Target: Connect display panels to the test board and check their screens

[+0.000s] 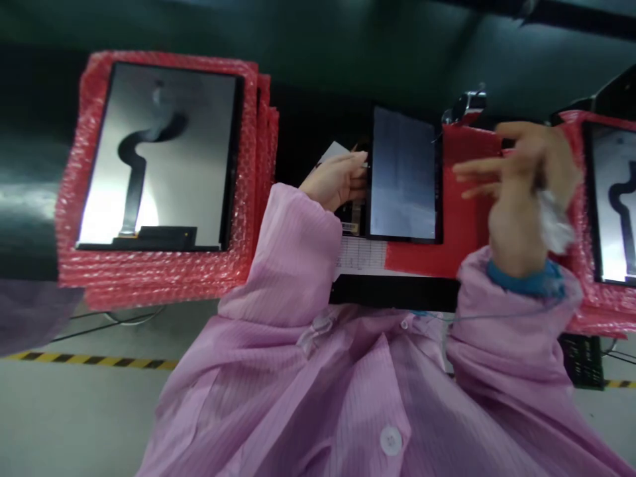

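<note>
My left hand (pixel 338 177) is closed at the left edge of a dark-framed display panel (pixel 403 175), its fingers curled against that side. The panel stands slightly tilted over a red sheet (pixel 460 199) and a printed paper form (pixel 360 255). Right of the panel, my right hand (pixel 521 179) is raised and blurred by motion, fingers stretched out and apart. A whitish, see-through piece (pixel 554 222) shows by its wrist; I cannot tell what it is. A blue wrist strap (pixel 527 278) circles that wrist.
At left, a display panel (pixel 163 152) with a black flex cable lies on stacked red bubble-wrap sheets (pixel 163 275). Another panel (pixel 616 212) lies on red bubble wrap at right. A small metallic device (pixel 472 103) stands behind the red sheet. The black bench edge (pixel 397 291) is near my body.
</note>
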Action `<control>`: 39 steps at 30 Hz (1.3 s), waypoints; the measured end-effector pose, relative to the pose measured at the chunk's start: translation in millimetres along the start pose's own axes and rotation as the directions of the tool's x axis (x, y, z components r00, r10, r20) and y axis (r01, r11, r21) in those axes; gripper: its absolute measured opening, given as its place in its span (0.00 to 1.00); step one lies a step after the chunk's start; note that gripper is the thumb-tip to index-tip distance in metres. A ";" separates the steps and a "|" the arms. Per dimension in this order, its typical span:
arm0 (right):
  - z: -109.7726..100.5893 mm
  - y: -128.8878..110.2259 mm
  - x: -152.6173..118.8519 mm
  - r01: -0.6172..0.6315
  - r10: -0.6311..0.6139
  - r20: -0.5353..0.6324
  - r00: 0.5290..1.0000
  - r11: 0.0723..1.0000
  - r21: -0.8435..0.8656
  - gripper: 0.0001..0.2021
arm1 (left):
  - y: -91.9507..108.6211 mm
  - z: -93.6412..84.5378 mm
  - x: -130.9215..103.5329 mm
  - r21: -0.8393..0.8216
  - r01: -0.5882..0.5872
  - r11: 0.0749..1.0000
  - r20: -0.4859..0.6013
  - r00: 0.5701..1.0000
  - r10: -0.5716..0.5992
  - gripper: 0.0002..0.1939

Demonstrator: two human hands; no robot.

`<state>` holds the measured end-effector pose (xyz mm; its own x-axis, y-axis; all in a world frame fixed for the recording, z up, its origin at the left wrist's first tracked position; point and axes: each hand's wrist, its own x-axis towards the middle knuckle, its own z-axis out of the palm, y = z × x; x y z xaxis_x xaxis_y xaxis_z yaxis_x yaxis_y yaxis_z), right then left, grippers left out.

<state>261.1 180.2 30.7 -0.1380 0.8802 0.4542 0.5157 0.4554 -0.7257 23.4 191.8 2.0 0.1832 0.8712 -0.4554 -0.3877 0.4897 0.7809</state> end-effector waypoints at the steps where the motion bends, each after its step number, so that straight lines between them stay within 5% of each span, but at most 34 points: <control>1: 3.5 11.0 10.4 0.003 -0.002 -0.036 0.999 1.000 0.028 0.18 | -3.1 0.5 0.9 -0.008 -0.017 1.000 -0.006 1.000 0.017 0.13; 6: 33.7 65.3 32.5 0.135 -0.127 -0.156 0.980 0.990 0.045 0.13 | -16.5 -2.4 6.6 0.005 -0.075 0.997 -0.023 0.997 0.075 0.14; 10: 45.4 85.9 27.0 0.147 -0.142 -0.151 0.978 0.989 0.019 0.15 | -22.6 -2.7 9.0 0.019 -0.116 0.993 -0.017 0.993 0.116 0.14; 16: 50.2 96.9 39.6 0.148 -0.137 -0.118 0.984 0.985 0.091 0.15 | -28.0 -3.3 11.9 0.023 -0.127 0.992 -0.011 0.992 0.128 0.16; 28: 52.8 89.5 38.1 0.087 -0.088 -0.044 0.995 0.995 -0.039 0.15 | -28.4 -8.7 12.2 0.051 -0.104 0.993 0.026 0.994 0.103 0.25; 39: 70.2 101.4 49.4 0.160 -0.139 0.267 0.954 0.986 -0.057 0.22 | -26.9 -3.9 10.9 0.019 -0.068 0.997 -0.032 0.997 0.069 0.22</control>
<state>247.3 279.2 -56.8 -0.4294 0.8117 0.3958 0.5342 0.5817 -0.6134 32.2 188.0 -25.6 0.1270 0.9013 -0.4142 -0.3819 0.4298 0.8182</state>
